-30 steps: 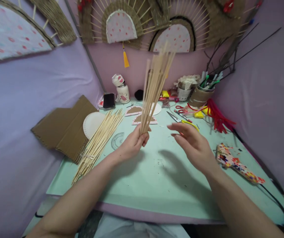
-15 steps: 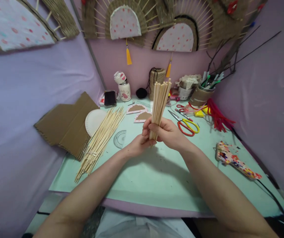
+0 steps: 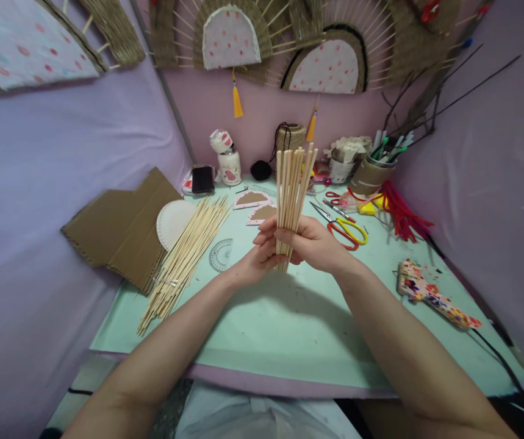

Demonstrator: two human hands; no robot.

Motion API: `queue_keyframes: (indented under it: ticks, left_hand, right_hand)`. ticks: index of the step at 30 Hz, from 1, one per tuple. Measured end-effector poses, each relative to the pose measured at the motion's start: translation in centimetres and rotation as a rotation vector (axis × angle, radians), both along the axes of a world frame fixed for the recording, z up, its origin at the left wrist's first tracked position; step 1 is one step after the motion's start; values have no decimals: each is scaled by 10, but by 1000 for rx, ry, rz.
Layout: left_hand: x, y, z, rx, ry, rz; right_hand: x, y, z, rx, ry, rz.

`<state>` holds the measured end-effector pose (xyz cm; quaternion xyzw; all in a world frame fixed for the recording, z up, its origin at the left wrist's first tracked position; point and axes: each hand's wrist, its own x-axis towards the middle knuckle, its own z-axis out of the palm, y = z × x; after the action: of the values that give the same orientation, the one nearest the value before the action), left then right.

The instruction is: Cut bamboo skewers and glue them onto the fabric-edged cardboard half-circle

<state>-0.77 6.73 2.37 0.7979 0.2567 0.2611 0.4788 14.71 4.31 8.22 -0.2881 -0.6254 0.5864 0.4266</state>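
A bundle of thin wooden sticks [image 3: 293, 189] stands nearly upright above the middle of the table, its tops fanned slightly apart. My right hand [image 3: 314, 244] is closed round the lower part, thumb across the front. On the other side my left hand [image 3: 262, 259] holds the bottom of the same bundle, its thumb near the lower ends; some of its fingers are hidden behind the sticks. To the left lies a larger pile of similar sticks [image 3: 188, 262], with a clear band round it. A clear protractor [image 3: 219, 255] rests between that pile and my left hand.
Brown cardboard [image 3: 124, 225] and a white disc [image 3: 172, 224] lie at the left. Scissors [image 3: 346, 231] are right of my hands, and a flower-patterned glue gun [image 3: 435, 296] with a cord lies farther right. Behind stand a white bottle [image 3: 229, 166], twine spool [image 3: 291, 135] and pen holder [image 3: 374, 174].
The bundle's tops have spread wider, with some sticks leaning left. My left fingers have shifted slightly left and loosened a little; both hands still hold the sticks.
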Motion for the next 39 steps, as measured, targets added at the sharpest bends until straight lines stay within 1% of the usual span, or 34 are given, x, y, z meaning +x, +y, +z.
queue_keyframes:
  ticks: [3,5,7,12,16,20,25,28,31,35,39]
  left_hand:
    - [1,1,1,-58,-27,-12]
    - [2,0,1,-121,-46,8]
    - [3,0,0,-149,-66,25]
    - [2,1,-1,-120,-85,-26]
    - [1,3,-5,-119,-68,-64]
    - [1,4,-5,-145,-94,-67]
    - [1,3,-1,-175,-99,-116]
    - [5,5,-5,-237,-164,-151]
    - [12,7,-7,-256,-188,-131]
    - [17,6,-1,-194,-93,-126]
    - [15,4,5,-203,-61,-127]
  right_hand:
    - [1,0,0,0,-2,-3]
    - [2,1,-1,6,15,-4]
    - [3,3,-3,10,39,10]
    - [7,5,-4,-11,56,64]
    - [8,6,-3,-45,50,54]
    - [9,5,-4,-32,52,49]
    - [13,5,-6,-13,53,74]
    - [12,5,-7,-19,80,59]
    - [11,4,-6,-12,84,56]
    - [12,4,-7,-49,95,72]
    - [15,5,-9,-33,112,109]
